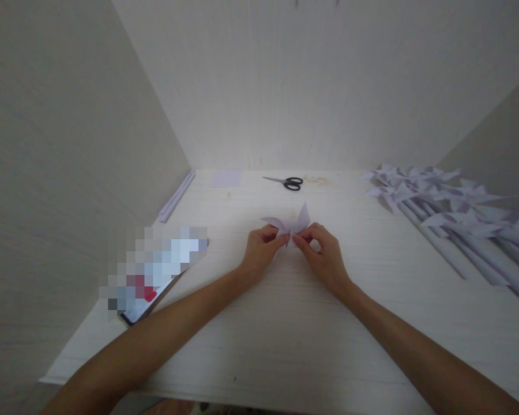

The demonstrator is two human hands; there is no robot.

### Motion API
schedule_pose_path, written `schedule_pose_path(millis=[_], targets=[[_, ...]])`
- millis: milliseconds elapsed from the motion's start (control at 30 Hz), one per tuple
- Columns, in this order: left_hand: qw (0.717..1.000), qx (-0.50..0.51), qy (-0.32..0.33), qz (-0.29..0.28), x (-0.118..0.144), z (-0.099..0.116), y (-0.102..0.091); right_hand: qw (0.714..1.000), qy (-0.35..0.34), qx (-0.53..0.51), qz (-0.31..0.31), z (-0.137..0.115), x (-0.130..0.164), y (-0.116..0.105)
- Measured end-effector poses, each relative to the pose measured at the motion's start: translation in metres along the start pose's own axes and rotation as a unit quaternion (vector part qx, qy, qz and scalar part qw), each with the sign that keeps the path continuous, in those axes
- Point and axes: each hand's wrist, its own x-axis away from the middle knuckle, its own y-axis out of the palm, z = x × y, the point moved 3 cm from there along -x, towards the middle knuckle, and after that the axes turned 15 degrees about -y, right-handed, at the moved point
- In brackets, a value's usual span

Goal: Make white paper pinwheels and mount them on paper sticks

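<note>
A small folded white paper shape (294,223) with pointed flaps lies at the middle of the white table (285,323). My left hand (262,249) pinches its left side with the fingertips. My right hand (322,253) pinches its right side, thumb and forefinger meeting near the paper's centre. Both hands rest low on the tabletop, and the paper's lower part is hidden behind my fingers.
Black-handled scissors (288,183) lie behind the hands, a square paper sheet (227,178) to their left. Several finished paper pinwheels on rolled paper sticks (450,213) fill the right side. Rolled paper sticks (177,196) lie along the left wall. A blurred phone-like object (155,276) sits at the left.
</note>
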Motion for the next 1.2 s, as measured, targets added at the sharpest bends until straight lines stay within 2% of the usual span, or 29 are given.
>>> schedule_pose_path(millis=[433, 667, 967, 1100, 1200], targets=[[0.999, -0.05, 0.009, 0.01, 0.0, 0.001, -0.001, 1.0, 0.011, 0.005, 0.007, 0.0, 0.001, 0.0], [0.998, -0.057, -0.016, 0.007, 0.0, -0.001, -0.001, 1.0, 0.018, 0.014, 0.019, -0.002, 0.001, -0.001], [0.995, -0.099, 0.022, 0.017, 0.001, 0.001, -0.001, 1.0, 0.024, 0.012, 0.014, -0.002, 0.002, 0.0], [0.991, -0.124, 0.031, 0.035, -0.001, 0.0, -0.002, 0.996, 0.042, 0.005, 0.074, 0.005, 0.002, -0.002], [0.988, -0.145, 0.039, 0.044, -0.001, 0.0, -0.003, 0.986, 0.089, -0.078, 0.117, 0.012, 0.002, -0.002]])
